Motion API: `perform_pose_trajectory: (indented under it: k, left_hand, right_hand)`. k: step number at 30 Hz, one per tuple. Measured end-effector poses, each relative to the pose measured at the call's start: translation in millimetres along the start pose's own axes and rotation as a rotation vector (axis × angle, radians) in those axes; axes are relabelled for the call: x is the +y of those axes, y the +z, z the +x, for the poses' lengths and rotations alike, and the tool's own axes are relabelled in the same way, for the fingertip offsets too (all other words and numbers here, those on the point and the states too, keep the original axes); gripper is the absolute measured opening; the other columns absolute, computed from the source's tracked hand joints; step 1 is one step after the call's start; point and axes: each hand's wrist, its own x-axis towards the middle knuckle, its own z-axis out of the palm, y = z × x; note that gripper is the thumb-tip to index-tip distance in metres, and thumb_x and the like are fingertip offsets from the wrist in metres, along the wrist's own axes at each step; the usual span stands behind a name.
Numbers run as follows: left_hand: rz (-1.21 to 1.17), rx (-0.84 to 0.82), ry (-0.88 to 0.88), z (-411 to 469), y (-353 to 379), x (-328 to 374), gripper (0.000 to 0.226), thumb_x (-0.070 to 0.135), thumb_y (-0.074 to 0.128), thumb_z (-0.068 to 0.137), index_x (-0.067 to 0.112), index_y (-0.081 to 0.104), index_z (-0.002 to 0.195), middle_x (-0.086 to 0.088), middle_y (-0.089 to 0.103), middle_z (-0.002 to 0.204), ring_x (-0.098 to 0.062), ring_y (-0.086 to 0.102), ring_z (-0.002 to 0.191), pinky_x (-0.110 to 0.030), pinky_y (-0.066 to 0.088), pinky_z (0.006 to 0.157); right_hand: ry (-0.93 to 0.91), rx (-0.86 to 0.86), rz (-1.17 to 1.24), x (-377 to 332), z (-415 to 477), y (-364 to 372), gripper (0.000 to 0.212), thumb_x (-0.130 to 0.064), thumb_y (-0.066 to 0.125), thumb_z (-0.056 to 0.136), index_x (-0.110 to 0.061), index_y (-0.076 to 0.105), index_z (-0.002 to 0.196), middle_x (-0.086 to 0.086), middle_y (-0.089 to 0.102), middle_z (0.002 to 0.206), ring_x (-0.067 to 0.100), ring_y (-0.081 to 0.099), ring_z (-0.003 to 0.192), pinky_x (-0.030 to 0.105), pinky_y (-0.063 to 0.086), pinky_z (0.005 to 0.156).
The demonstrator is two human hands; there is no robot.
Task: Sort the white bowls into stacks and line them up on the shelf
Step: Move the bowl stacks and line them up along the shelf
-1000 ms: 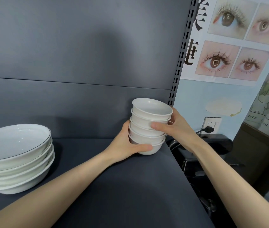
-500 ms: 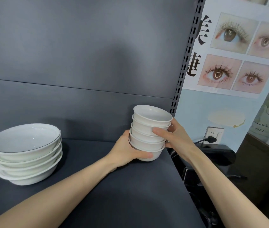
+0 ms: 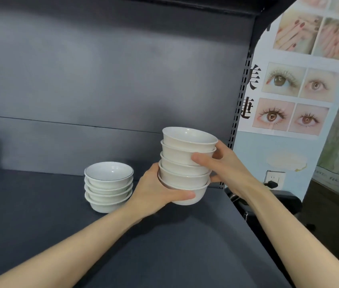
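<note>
Both forearms reach in over the dark shelf [image 3: 175, 246], whose front shows nothing on it. Between the two hands sits the tall stack [image 3: 177, 163], five plain white bowls nested and leaning slightly. The left hand [image 3: 156, 190] cups the bottom bowl, thumb curled round its lower front. The right hand [image 3: 226, 165] wraps the far side higher up, thumb pressed across the middle bowls. Whether the stack's base touches the shelf or hangs just above it I cannot tell.

Left of the left hand and a little farther back stands the low stack [image 3: 108, 186], about four wider bowls with a thin dark line at the rim, apart from the tall stack and untouched. Behind both is the back panel [image 3: 102, 80]; beyond the right hand, off the shelf, hangs a poster [image 3: 293, 96].

Sorting looks done, since both stacks are built. What seems left is setting the tall stack down in line with the low one and letting go.
</note>
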Motion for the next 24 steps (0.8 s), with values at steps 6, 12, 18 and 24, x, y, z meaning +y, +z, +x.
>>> perform_pose_trajectory:
  k: [6, 12, 18, 24]
  left_hand:
    - [0.05, 0.088, 0.028, -83, -80, 26, 0.066, 0.018, 0.092, 0.056, 0.025, 0.056, 0.111, 0.016, 0.067, 0.098, 0.004, 0.064, 0.088, -0.01, 0.051, 0.069]
    - [0.136, 0.194, -0.006, -166, -180, 31, 0.073, 0.025, 0.093, 0.053, 0.026, 0.057, 0.116, 0.014, 0.07, 0.104, 0.001, 0.066, 0.092, -0.015, 0.054, 0.073]
    - [0.217, 0.327, -0.061, -232, -275, 34, 0.082, 0.039, 0.091, 0.044, 0.026, 0.057, 0.117, 0.014, 0.071, 0.106, -0.001, 0.066, 0.096, -0.022, 0.055, 0.082]
    - [0.254, 0.494, -0.108, -266, -369, 24, 0.069, 0.023, 0.092, 0.055, 0.024, 0.057, 0.115, 0.012, 0.071, 0.101, 0.002, 0.067, 0.088, -0.011, 0.052, 0.067]
  right_hand:
    - [-0.038, -0.087, 0.034, -47, -38, 84, 0.077, -0.047, 0.086, 0.055, -0.031, 0.055, 0.123, -0.013, 0.07, 0.108, 0.007, 0.069, 0.097, 0.039, 0.06, 0.07]
    - [-0.046, -0.205, 0.049, -81, -60, 195, 0.079, -0.052, 0.085, 0.056, -0.032, 0.053, 0.125, -0.012, 0.067, 0.115, 0.01, 0.066, 0.104, 0.042, 0.06, 0.075]
    - [-0.064, -0.375, 0.135, -111, -66, 307, 0.075, -0.048, 0.08, 0.06, -0.029, 0.052, 0.126, -0.008, 0.065, 0.117, 0.012, 0.065, 0.105, 0.036, 0.059, 0.069]
    - [-0.098, -0.524, 0.162, -140, -44, 413, 0.075, -0.054, 0.072, 0.058, -0.03, 0.051, 0.126, -0.009, 0.063, 0.118, 0.012, 0.064, 0.106, 0.044, 0.06, 0.077]
